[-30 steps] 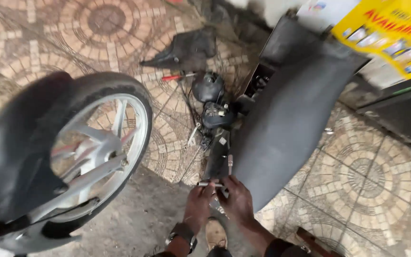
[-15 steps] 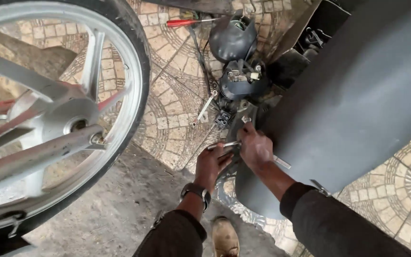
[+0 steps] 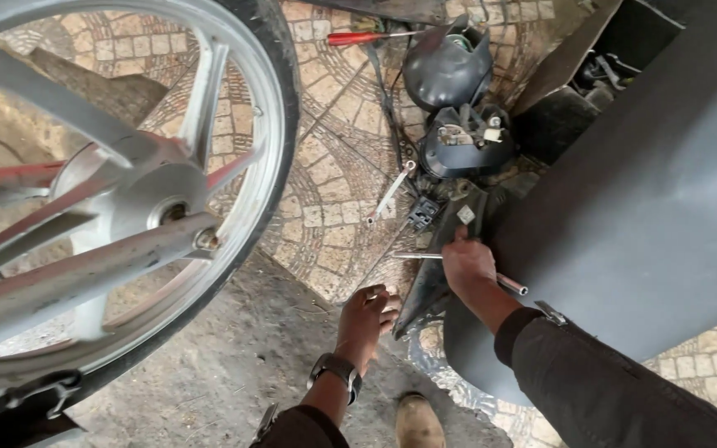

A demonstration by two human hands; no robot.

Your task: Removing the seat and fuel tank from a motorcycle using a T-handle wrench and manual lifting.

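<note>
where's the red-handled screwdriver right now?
In the head view the red-handled screwdriver lies on the patterned tile floor at the top centre, just left of the dark headlight housing and far from both hands.

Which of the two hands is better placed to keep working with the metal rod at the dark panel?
The right hand, probably. It already grips the metal rod and rests against the dark panel. The left hand is lower, over the ground with curled fingers, and seems to hold nothing.

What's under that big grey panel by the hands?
Under the grey panel, only its edge shows: dark parts and patterned paving. The right hand holds a metal rod there. Everything further beneath is covered.
</note>
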